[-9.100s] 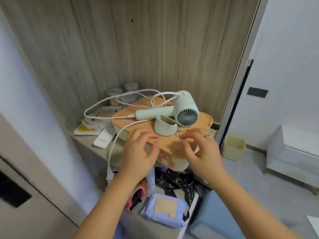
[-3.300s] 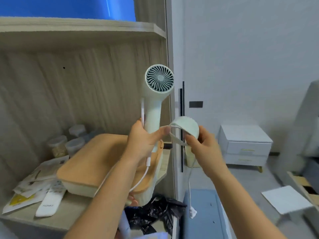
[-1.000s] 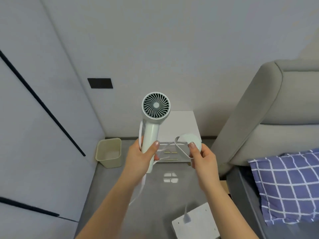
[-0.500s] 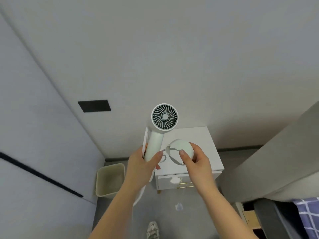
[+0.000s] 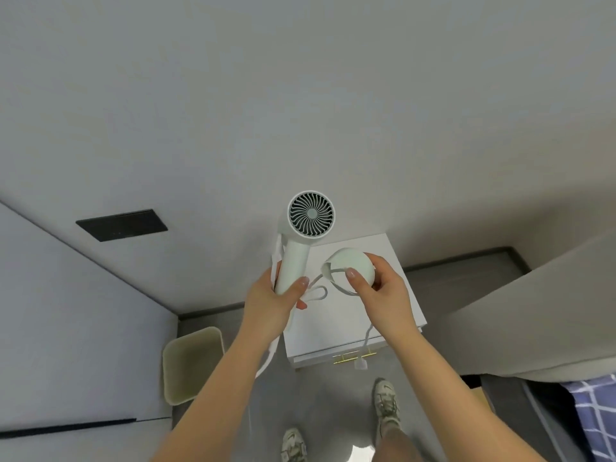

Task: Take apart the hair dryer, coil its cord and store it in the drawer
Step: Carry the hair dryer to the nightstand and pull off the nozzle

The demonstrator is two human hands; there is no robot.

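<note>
Hair dryer [image 5: 295, 261], pale green — held upright above the white nightstand [image 5: 336, 328], rear grille facing us; left grip [image 5: 271, 306] curled round its handle. Detached nozzle [image 5: 353, 265] — pinched in the right grip [image 5: 383, 295], just beside the handle, a strand of cord across its mouth. Cord [image 5: 276, 258], white: loops between the two hands, one length trailing under the left wrist, the plug [image 5: 361, 364] dangling before the drawer [image 5: 316, 360] front. Waste bin [image 5: 191, 365] on the floor, left of the nightstand.

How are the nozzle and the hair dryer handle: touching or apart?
Apart. The head view shows the white nightstand top between the nozzle in the right hand and the hair dryer handle in the left hand.
</note>
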